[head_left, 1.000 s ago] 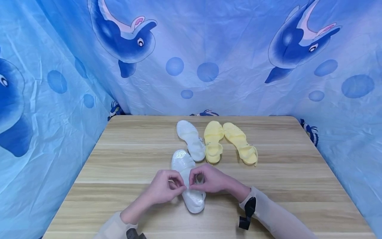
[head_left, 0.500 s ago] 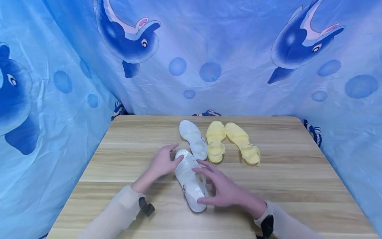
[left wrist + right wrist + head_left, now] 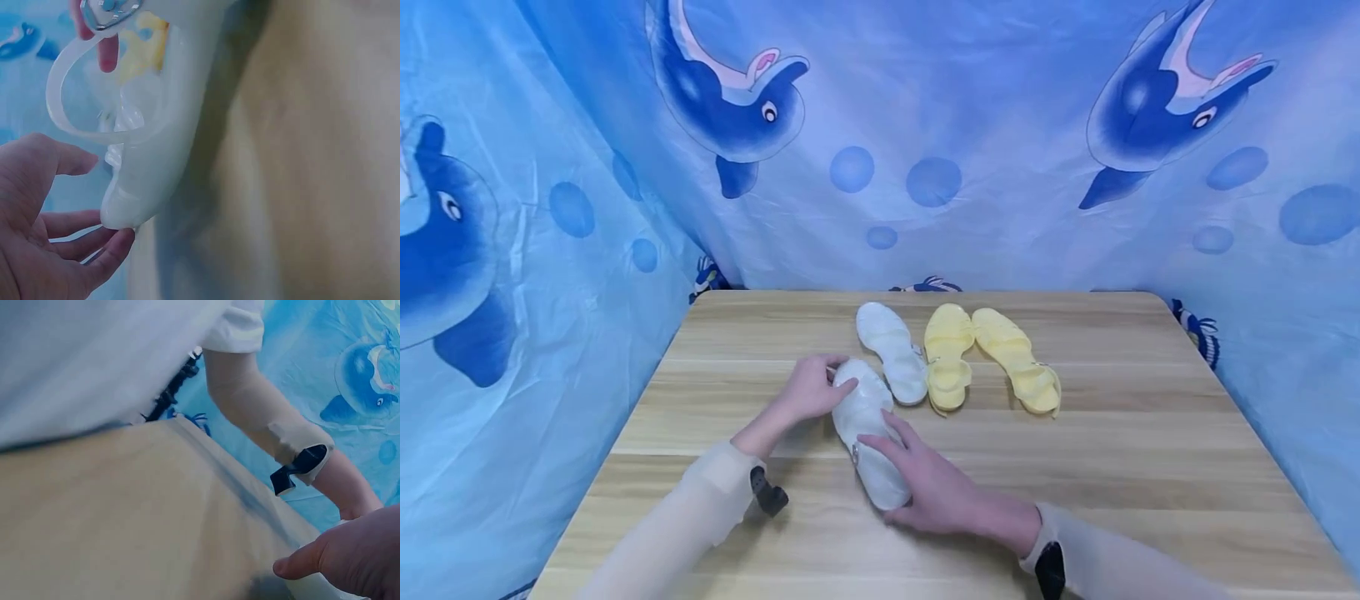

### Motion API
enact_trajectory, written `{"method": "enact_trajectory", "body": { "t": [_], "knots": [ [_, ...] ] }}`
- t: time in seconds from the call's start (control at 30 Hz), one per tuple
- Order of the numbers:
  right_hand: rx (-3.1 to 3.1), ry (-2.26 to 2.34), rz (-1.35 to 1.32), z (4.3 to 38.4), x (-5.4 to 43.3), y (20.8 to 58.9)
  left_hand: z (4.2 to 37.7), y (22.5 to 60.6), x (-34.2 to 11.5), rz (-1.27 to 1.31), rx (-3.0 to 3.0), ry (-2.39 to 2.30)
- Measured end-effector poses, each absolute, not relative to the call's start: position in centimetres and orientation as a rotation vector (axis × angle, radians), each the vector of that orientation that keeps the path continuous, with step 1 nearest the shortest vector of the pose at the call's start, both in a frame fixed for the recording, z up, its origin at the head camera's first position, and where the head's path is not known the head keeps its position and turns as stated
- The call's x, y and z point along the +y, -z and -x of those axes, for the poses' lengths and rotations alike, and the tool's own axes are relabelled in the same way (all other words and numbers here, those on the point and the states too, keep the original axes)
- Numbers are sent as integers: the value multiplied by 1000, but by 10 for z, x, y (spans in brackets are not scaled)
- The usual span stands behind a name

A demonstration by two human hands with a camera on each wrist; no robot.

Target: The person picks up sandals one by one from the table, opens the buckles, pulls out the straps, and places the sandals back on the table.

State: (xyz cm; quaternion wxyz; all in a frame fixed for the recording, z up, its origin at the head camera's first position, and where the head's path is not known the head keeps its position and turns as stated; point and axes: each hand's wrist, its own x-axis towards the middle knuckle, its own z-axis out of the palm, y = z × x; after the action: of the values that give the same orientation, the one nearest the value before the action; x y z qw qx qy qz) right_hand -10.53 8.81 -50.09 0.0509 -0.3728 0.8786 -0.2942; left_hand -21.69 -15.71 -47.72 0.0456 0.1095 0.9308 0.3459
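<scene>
Both hands hold a whitish, see-through sandal (image 3: 859, 410), toe pointing away from me. At its toe, my left hand (image 3: 805, 388) has the thumb over the top and the fingers at the far side. My right hand (image 3: 936, 490) reaches over the heel half from the right, hiding part of it. In the left wrist view, the ankle strap (image 3: 57, 100) stands up as a loop with a metal buckle (image 3: 112, 11), and the left fingertips (image 3: 124, 239) touch the toe end. The right thumb (image 3: 297, 562) shows in the right wrist view; the fingers there are hidden.
Just behind lies the other whitish sandal (image 3: 891, 343). To its right are two yellow sandals, one fairly straight (image 3: 947, 337) and one slanted (image 3: 1006, 343). All lie on the wood-grain table (image 3: 1120, 417), which a blue dolphin-print curtain (image 3: 1000, 225) surrounds.
The hands parted from a pinch at the strap, spread to toe and heel, and took hold of the sandal. It has since shifted slightly forward and left. The other sandals stayed put.
</scene>
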Motion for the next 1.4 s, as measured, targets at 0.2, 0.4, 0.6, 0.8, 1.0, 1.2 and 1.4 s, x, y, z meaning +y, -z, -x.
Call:
{"method": "enact_trajectory", "body": {
  "t": [0.2,0.4,0.6,0.8,1.0,1.2,1.4],
  "knots": [
    [2692,802,1109,160,45,484,267,460,-188,-207,2879,-990],
    [2721,696,1053,201,-2,489,309,462,-208,-117,2879,-924],
    [2668,710,1031,213,-18,499,320,469,-214,-29,2808,-874],
    [2617,728,1006,208,5,482,325,464,-198,-50,2856,-760],
    [2888,471,1088,200,66,444,331,446,-147,-279,2910,-693],
    [3081,116,945,205,97,452,340,445,-106,-386,2854,-445],
    [3172,177,1000,209,97,472,342,455,-106,-393,2774,-373]
  ]
}}
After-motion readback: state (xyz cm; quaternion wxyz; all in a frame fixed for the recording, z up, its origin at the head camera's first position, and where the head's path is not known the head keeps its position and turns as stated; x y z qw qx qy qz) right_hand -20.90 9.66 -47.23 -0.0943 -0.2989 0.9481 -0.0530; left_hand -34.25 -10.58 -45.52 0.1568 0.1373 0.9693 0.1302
